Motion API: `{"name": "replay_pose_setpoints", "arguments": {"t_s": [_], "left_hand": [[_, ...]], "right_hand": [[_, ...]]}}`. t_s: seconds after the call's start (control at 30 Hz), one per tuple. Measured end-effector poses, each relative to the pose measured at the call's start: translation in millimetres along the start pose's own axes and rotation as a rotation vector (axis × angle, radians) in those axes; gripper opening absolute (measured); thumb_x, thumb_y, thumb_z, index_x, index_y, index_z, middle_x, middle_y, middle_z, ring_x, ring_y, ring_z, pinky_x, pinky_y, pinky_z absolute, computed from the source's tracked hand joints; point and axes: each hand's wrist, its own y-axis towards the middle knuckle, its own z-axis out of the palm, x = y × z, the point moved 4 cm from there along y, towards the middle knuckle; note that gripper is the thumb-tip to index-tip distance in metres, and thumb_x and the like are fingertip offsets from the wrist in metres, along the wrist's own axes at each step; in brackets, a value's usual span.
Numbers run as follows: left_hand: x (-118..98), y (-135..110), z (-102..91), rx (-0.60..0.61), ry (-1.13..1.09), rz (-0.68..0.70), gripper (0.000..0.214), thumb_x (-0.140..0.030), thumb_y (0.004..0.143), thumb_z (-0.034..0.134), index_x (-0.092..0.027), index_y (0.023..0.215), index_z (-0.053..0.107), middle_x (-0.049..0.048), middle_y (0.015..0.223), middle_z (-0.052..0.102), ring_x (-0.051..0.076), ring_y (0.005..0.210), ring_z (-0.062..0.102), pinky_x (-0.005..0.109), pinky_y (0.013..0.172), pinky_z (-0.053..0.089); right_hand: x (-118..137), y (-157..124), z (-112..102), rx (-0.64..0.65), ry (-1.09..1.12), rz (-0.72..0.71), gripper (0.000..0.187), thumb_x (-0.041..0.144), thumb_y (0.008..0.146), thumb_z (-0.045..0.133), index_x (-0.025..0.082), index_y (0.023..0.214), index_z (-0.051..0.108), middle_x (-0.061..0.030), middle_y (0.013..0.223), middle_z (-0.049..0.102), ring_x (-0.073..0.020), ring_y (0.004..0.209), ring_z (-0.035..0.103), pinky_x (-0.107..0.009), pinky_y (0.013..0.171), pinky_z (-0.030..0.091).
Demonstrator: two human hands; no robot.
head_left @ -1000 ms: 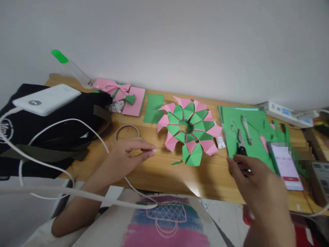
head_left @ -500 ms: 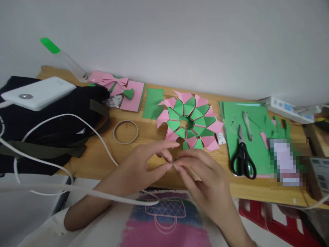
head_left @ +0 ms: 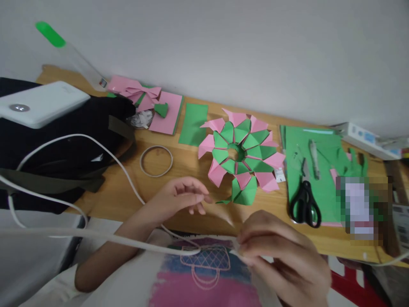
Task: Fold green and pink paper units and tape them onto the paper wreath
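Note:
A pink and green folded paper wreath lies flat on the wooden table. My left hand hovers at the table's front edge, just left of the wreath, with its fingers curled and thumb and forefinger together. My right hand is lower and closer to me, over my printed shirt, with its fingertips pinched. A faint pale strip seems to run between the two hands; I cannot make out what it is.
Black scissors lie on green paper sheets at the right, beside a blurred phone. A rubber band ring, pink paper pieces and a green sheet lie behind. A black bag, white power bank and cable fill the left.
My right hand came from the scissors to meet the left in front of the wreath. The hands have since drawn apart, the right pulling down toward me.

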Motion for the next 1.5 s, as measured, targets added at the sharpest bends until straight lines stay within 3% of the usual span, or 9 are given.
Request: {"name": "replay_pose_setpoints", "arguments": {"t_s": [0.07, 0.2, 0.3, 0.4, 0.6, 0.97, 1.3, 1.4, 1.5], "left_hand": [[-2, 3, -10.1, -0.159, 0.258, 0.125, 0.013, -0.029, 0.084, 0.061, -0.016, 0.086, 0.061, 0.0015, 0.078, 0.07, 0.011, 0.064, 0.065, 0.022, 0.06, 0.05], [-8, 5, -16.1, -0.424, 0.776, 0.552, 0.011, -0.018, 0.088, 0.054, -0.019, 0.088, 0.064, 0.0028, 0.093, 0.069, 0.017, 0.087, 0.066, 0.029, 0.08, 0.053], [-8, 7, -9.7, -0.56, 1.042, 0.782, 0.008, -0.016, 0.088, 0.058, -0.019, 0.092, 0.063, 0.0056, 0.099, 0.065, 0.018, 0.092, 0.062, 0.031, 0.082, 0.052], [-10, 11, -0.1, -0.634, 1.257, 0.902, 0.012, -0.023, 0.087, 0.063, -0.019, 0.097, 0.061, 0.007, 0.096, 0.061, 0.019, 0.087, 0.06, 0.03, 0.075, 0.051], [-17, 19, 10.8, -0.62, 1.357, 1.017, 0.006, -0.013, 0.087, 0.056, -0.016, 0.089, 0.061, 0.0067, 0.09, 0.06, 0.018, 0.081, 0.055, 0.028, 0.072, 0.046], [-34, 10, 12.7, -0.633, 1.284, 1.152, 0.011, -0.007, 0.085, 0.057, -0.016, 0.087, 0.061, 0.0055, 0.087, 0.065, 0.017, 0.08, 0.059, 0.03, 0.072, 0.048], [-42, -12, 25.9, -0.687, 1.133, 1.236, 0.009, -0.011, 0.086, 0.062, -0.019, 0.09, 0.061, 0.0007, 0.081, 0.067, 0.014, 0.077, 0.062, 0.029, 0.07, 0.048], [-40, -15, 26.6, -0.71, 1.154, 1.185, 0.007, -0.014, 0.088, 0.062, -0.018, 0.094, 0.061, 0.0003, 0.075, 0.068, 0.013, 0.069, 0.062, 0.027, 0.067, 0.047], [-36, -13, 24.2, -0.663, 1.161, 1.017, 0.008, -0.02, 0.092, 0.056, -0.018, 0.088, 0.061, -0.0019, 0.064, 0.067, 0.011, 0.058, 0.061, 0.025, 0.058, 0.044]], "right_hand": [[-5, -3, -7, -0.189, 0.031, 0.096, 0.019, 0.006, 0.082, 0.061, 0.023, 0.087, 0.067, -0.0013, 0.079, 0.065, -0.0159, 0.072, 0.062, -0.03, 0.063, 0.052], [-22, -9, -17, -0.566, 0.039, 0.29, 0.021, 0.013, 0.083, 0.066, 0.026, 0.1, 0.066, 0.001, 0.074, 0.063, -0.0148, 0.069, 0.06, -0.028, 0.062, 0.05], [-30, -7, -19, -0.564, 0.049, 0.277, 0.034, 0.015, 0.084, 0.065, 0.029, 0.116, 0.061, 0.0033, 0.071, 0.063, -0.0138, 0.066, 0.06, -0.029, 0.064, 0.051], [-36, -5, -19, -0.543, -0.026, 0.248, 0.041, 0.013, 0.084, 0.064, 0.029, 0.122, 0.057, 0.0023, 0.077, 0.064, -0.0146, 0.07, 0.061, -0.033, 0.071, 0.051], [-38, 8, -13, -0.43, -0.183, 0.136, 0.055, 0.008, 0.083, 0.062, 0.029, 0.132, 0.048, 0.0012, 0.087, 0.064, -0.0154, 0.081, 0.062, -0.034, 0.077, 0.051], [-21, 47, 4, -0.15, -0.442, 0.034, 0.068, 0.01, 0.082, 0.062, 0.026, 0.141, 0.032, -0.0031, 0.104, 0.065, -0.0206, 0.099, 0.061, -0.04, 0.086, 0.051], [-1, 39, 16, -0.252, -0.761, -0.063, 0.06, 0.01, 0.085, 0.058, 0.027, 0.139, 0.037, 0.0004, 0.089, 0.071, -0.0196, 0.079, 0.065, -0.034, 0.066, 0.051], [3, 37, 17, -0.258, -0.774, -0.078, 0.061, 0.008, 0.085, 0.059, 0.027, 0.139, 0.038, 0.001, 0.087, 0.072, -0.0192, 0.077, 0.066, -0.033, 0.065, 0.051], [1, 33, 17, -0.244, -0.725, -0.063, 0.064, 0.008, 0.084, 0.061, 0.026, 0.141, 0.037, 0.0008, 0.087, 0.072, -0.0193, 0.074, 0.067, -0.036, 0.067, 0.052]]}}
